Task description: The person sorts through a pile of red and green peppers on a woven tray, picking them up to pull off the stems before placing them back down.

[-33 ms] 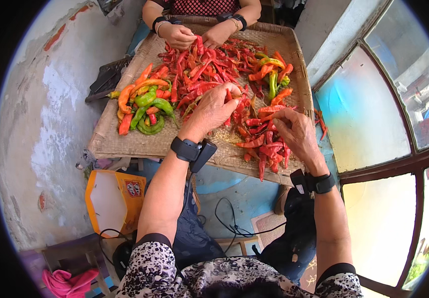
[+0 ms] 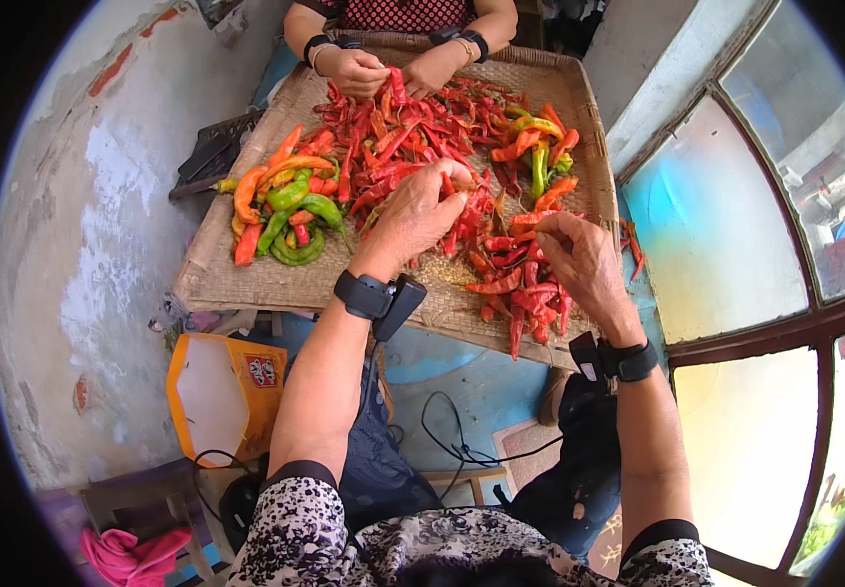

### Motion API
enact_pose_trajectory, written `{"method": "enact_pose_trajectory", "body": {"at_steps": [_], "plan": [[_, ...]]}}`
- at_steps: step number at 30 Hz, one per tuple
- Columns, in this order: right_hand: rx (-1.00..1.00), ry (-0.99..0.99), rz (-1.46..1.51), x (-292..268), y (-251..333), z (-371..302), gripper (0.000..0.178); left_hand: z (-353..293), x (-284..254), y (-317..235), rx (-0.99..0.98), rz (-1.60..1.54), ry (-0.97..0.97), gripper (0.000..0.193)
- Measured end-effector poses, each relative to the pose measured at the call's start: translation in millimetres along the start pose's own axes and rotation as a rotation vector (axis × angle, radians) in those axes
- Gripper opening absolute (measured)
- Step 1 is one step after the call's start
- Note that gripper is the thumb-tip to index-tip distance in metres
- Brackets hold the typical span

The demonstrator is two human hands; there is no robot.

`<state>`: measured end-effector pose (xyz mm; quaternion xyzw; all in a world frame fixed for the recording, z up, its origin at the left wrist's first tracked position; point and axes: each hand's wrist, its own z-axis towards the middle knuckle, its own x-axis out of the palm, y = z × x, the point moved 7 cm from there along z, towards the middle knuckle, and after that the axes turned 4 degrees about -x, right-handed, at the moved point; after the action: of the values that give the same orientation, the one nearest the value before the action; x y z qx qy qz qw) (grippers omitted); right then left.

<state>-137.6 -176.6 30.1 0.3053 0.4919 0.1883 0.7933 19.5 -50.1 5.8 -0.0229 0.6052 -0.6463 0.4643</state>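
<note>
A shallow woven tray (image 2: 236, 289) holds a heap of red chili peppers (image 2: 412, 127), with my hands over its near half. My left hand (image 2: 412, 220) is closed at the heap's near side, thumb and forefinger pinched on a red chili pepper that they partly cover. To its right, my right hand (image 2: 584, 259) has bent fingers whose tips close on the end of another red chili. Below that hand lies a smaller pile of red chilies (image 2: 535, 298). Pale loose seeds (image 2: 452, 274) are scattered on the weave between the hands.
Green and orange peppers (image 2: 290, 210) lie at the tray's left, more (image 2: 540, 157) at its right. Across the tray, another person's hands (image 2: 354, 73) handle chilies. A window (image 2: 735, 225) stands at right, a yellow box (image 2: 222, 391) below left, a black cable (image 2: 461, 450) beneath.
</note>
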Motion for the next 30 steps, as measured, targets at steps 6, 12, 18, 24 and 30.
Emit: {"method": "enact_pose_trajectory", "body": {"at_steps": [6, 12, 18, 24, 30], "plan": [[-0.016, -0.047, -0.047, 16.4, -20.4, -24.2, 0.009, 14.2, -28.7, 25.5, -0.126, -0.211, -0.174, 0.036], [-0.052, -0.126, 0.043, -5.7, 3.6, -25.7, 0.009, 31.7, -37.4, 31.9, -0.163, -0.423, -0.272, 0.046], [-0.055, -0.197, -0.010, -24.5, 2.6, -29.3, 0.009, 22.7, -47.8, 22.9, -0.149, -0.149, -0.494, 0.027], [-0.074, -0.219, -0.007, -33.2, 1.3, -33.9, 0.009, 27.8, -43.7, 30.9, -0.168, -0.074, -0.457, 0.033], [-0.093, -0.213, -0.009, -34.3, -0.9, -32.2, 0.008, 8.7, 10.6, -16.2, 0.128, 0.572, -0.043, 0.035]]}}
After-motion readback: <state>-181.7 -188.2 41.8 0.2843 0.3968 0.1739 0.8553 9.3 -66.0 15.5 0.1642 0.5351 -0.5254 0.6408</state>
